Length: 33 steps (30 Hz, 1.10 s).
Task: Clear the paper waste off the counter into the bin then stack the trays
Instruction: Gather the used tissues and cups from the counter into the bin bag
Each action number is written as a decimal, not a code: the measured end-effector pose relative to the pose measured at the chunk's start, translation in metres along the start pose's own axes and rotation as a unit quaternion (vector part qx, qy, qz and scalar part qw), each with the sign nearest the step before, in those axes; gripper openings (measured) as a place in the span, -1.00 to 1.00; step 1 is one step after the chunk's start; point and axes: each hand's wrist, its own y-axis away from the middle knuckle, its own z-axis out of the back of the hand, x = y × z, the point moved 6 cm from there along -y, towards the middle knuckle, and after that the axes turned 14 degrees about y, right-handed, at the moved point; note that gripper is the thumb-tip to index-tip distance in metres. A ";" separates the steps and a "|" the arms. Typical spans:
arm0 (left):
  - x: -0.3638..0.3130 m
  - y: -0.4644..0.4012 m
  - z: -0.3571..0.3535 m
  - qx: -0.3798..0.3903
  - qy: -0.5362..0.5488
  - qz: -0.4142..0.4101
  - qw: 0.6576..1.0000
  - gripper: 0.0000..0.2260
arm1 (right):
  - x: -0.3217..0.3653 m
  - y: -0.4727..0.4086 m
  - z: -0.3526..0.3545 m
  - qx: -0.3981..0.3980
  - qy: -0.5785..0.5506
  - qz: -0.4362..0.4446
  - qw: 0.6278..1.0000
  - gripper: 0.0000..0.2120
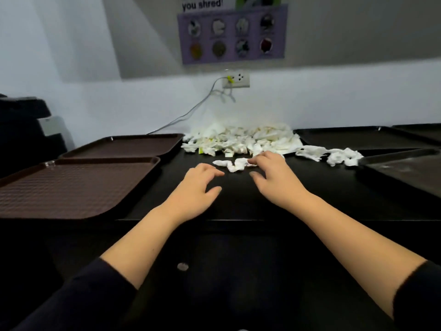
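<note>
- The tabletop [238, 197] is black and smooth, with a straight front edge.
- Two brown plastic trays [78, 185] lie on its left side, one behind the other; they are rectangular with round corners, a raised rim and a fine grid texture.
- On the right side are dark trays [362, 137]; at least three show, partly cut by the picture edge.
- A pile of crumpled white paper waste [241, 139] lies at the back, against the wall, between the two groups of trays; a loose strip [329, 155] of it goes to the right.
- One small crumpled paper piece [232, 164] lies apart, in front of the pile.
- The left hand [198, 187] hovers low over the tabletop, fingers loosely bent and spread, holding nothing.
- The right hand [274, 173] has its fingers [256, 161] bent, their tips touching the small piece's right end.
</note>
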 end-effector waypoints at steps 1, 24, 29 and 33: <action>0.000 -0.013 -0.012 0.026 -0.007 0.008 1.000 -0.64 | -0.019 -0.002 -0.003 0.006 0.006 -0.023 1.000 -0.66; 0.040 -0.108 -0.056 -0.038 -0.013 0.100 0.994 -0.82 | -0.096 -0.081 -0.074 0.094 0.071 -0.025 0.993 -0.84; 0.040 -0.099 -0.048 -0.079 0.025 0.090 0.993 -0.83 | -0.087 -0.075 -0.045 -0.059 0.001 -0.037 0.998 -0.73; 0.021 -0.090 -0.030 -0.159 0.072 0.018 0.985 -0.86 | -0.057 -0.068 -0.027 -0.149 -0.065 0.025 0.986 -0.73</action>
